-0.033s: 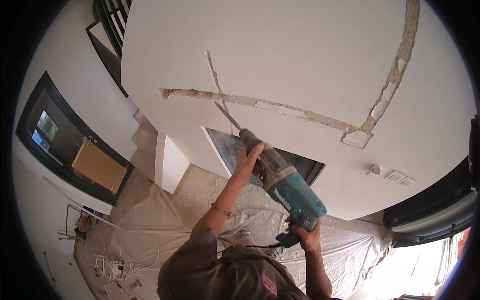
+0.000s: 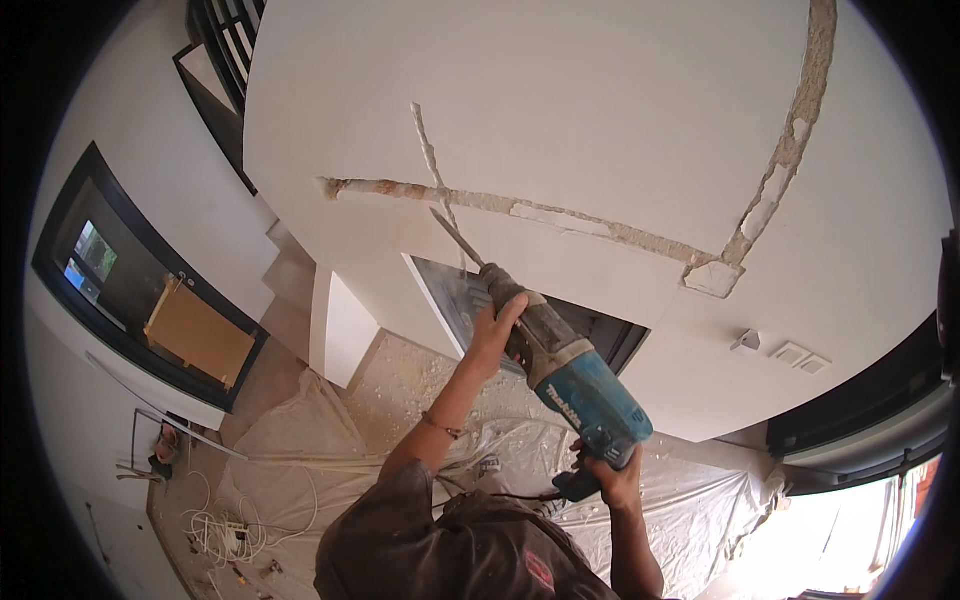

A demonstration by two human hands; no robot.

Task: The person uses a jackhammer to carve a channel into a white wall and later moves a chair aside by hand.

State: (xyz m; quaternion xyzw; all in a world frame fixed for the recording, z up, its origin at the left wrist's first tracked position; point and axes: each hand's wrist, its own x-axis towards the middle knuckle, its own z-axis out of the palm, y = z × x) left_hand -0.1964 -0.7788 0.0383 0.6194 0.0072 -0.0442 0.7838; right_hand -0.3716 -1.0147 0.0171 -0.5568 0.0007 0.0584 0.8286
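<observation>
Nothing's really shifted from a moment ago: left hand (image 2: 497, 335) still wrapped round the front of the teal rotary hammer (image 2: 560, 375), right hand (image 2: 610, 480) clamped on its rear grip, chisel bit (image 2: 457, 236) still at the chased groove (image 2: 520, 207) in the white wall (image 2: 600, 100).

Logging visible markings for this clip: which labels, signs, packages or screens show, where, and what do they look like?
Label: white lettering strip on the teal rotary hammer body, held in both hands.
Patch: small red mark on the dark shirt, bottom centre.
Wall plates: small white squares, right wall.
No screens or packages discernible.
</observation>
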